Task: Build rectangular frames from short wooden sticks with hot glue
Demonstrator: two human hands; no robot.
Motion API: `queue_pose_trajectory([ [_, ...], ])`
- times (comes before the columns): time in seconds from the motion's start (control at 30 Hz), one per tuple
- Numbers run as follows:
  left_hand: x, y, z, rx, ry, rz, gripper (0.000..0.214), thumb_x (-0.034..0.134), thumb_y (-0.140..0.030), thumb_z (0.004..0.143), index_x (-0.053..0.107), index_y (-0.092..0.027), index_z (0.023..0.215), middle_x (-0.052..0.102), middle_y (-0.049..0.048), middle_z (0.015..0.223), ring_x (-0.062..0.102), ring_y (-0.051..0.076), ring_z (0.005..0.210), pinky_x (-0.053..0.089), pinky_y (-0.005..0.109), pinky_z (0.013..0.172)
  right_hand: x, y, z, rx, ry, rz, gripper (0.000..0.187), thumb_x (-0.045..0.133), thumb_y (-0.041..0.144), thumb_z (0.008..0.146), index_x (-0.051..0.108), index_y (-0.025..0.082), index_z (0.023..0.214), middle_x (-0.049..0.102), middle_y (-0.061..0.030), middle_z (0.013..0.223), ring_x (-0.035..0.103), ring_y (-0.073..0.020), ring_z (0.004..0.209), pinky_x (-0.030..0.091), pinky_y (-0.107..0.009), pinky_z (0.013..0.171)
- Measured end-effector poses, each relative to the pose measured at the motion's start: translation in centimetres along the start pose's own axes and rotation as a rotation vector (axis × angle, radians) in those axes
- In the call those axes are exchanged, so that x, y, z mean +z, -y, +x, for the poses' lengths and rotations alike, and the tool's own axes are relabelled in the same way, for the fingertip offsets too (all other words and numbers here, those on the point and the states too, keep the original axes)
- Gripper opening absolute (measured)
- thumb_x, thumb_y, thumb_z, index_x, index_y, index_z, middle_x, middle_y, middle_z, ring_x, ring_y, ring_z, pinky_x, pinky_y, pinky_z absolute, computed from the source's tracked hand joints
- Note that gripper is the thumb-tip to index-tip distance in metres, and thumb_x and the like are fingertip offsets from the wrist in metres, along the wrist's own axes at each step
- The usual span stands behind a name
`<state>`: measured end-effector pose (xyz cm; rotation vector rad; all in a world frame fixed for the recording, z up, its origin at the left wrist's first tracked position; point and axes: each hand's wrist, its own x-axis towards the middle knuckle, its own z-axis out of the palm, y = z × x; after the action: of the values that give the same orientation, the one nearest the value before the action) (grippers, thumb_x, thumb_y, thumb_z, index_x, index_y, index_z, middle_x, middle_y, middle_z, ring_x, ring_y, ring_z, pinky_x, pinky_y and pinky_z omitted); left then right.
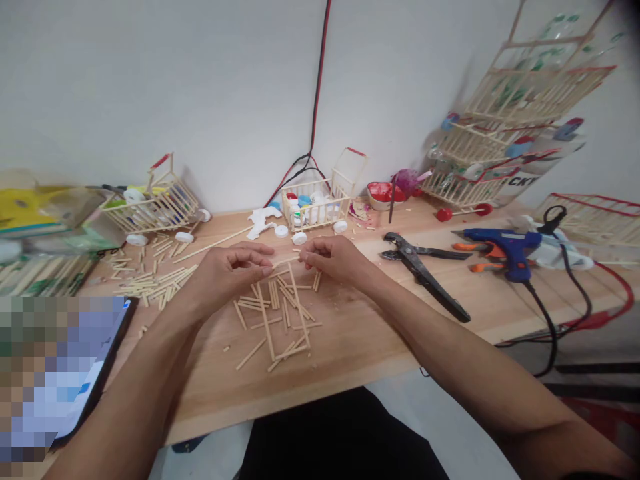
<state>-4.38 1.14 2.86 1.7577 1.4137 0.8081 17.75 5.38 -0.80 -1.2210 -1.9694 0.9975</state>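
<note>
A narrow rectangular frame of thin wooden sticks (299, 303) is in front of me, its near end low by the tabletop. At its far end, a short stick (285, 262) spans between my fingertips. My left hand (233, 267) pinches the left side of that end, thumb against fingers. On the right side, my right hand (331, 259) is closed in a similar pinch. Loose cut sticks (274, 295) lie under and around the frame. Whether the short stick is joined to the long ones is hidden by my fingers.
Miniature stick carts (320, 207) stand along the wall, with a tall stack of carts (480, 160) at the right. Black cutting pliers (425, 273) and a blue glue gun (505, 243) with its cord lie right. More sticks (160, 283) and a tablet-like device (95, 387) are left.
</note>
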Motion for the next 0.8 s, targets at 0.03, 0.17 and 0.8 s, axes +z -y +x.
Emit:
queue_pose_trajectory([
  [0.03,0.1,0.0,0.1,0.014,0.003,0.028,0.019,0.069,-0.038,0.071,0.073,-0.02,0.078,0.066,0.0069,0.116,0.063,0.022,0.097,0.049,0.035,0.083,0.0,0.0,0.0,-0.005,0.002,0.009,0.021,0.056,0.03,0.081,0.066,0.015,0.071,0.065,-0.0014,0.067,0.049,-0.0097,0.058,0.032,-0.022,0.054],
  [0.17,0.3,0.2,0.5,0.082,0.0,0.108,0.018,0.068,-0.036,0.071,0.073,-0.02,0.077,0.071,0.0062,0.105,0.064,0.021,0.092,0.048,0.035,0.084,-0.1,0.0,0.0,-0.012,0.003,0.037,0.018,0.056,0.027,0.081,0.066,0.015,0.071,0.066,-0.0008,0.066,0.048,-0.0089,0.057,0.033,-0.022,0.055],
  [0.8,-1.1,2.0,0.0,-0.062,-0.239,0.202,0.022,0.064,-0.04,0.07,0.069,-0.018,0.074,0.073,0.0032,0.078,0.064,0.02,0.073,0.049,0.03,0.069,-1.0,0.3,0.0,0.01,-0.006,0.1,0.017,0.058,0.026,0.079,0.063,0.014,0.066,0.061,0.0002,0.062,0.047,-0.0077,0.054,0.033,-0.02,0.051],
])
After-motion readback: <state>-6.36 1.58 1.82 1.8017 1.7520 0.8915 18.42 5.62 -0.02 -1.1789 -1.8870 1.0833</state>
